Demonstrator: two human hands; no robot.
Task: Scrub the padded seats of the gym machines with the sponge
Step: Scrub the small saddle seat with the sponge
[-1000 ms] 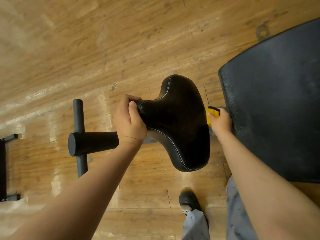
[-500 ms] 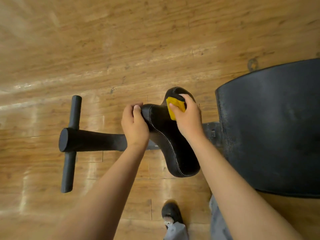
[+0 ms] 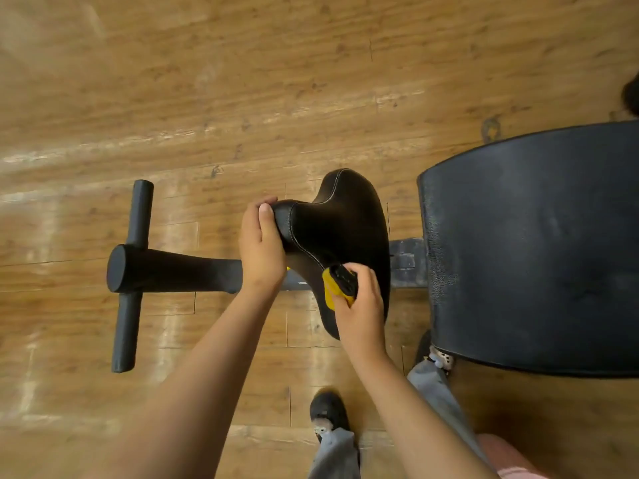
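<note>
While under the yellow sponge [image 3: 332, 292], glossy black white-stitched seat [image 3: 342, 229].

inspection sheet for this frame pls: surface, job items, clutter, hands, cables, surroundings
Surface: wood-plank floor, glare streaks and scuff marks.
Job's things: black saddle seat with white stitching, on a metal beam; yellow sponge with a dark scrub face, against the seat's near edge; large black pad to the right.
Clutter: nothing seen.
Hands: left hand grips the seat's narrow nose; right hand holds the sponge.
Cables: nothing seen.
Surroundings: padded roller and crossbar to the left; a dark shoe on the floor.
</note>
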